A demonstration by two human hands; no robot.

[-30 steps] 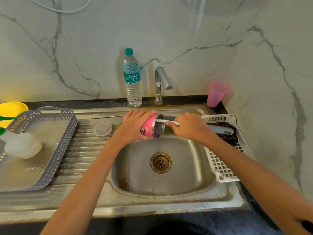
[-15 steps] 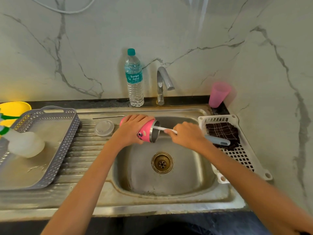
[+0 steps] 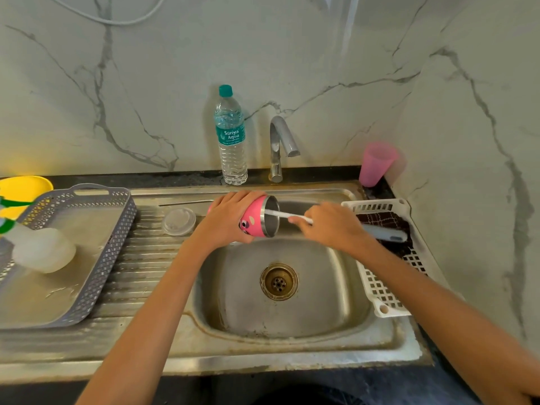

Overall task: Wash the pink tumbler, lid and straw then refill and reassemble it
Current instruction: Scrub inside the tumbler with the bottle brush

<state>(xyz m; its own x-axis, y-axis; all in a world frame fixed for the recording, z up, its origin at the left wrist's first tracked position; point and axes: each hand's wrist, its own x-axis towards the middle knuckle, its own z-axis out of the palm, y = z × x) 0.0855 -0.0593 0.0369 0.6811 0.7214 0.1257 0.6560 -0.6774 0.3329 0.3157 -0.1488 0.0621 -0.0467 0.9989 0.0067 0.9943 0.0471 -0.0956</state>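
You have one view only, worn on your head: it looks forward and steeply down over the sink (image 3: 280, 325) from close above, wide-angled, facing the marble wall (image 3: 321, 54), with both forearms reaching in from the bottom edge.

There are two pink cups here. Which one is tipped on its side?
The pink tumbler in the left hand, held sideways over the sink. The plain pink cup stands upright in the corner.

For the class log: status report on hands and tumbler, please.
Left hand grips pink tumbler sideways over sink. Right hand works brush inside. Lid, straw aside. Nothing obstructing.
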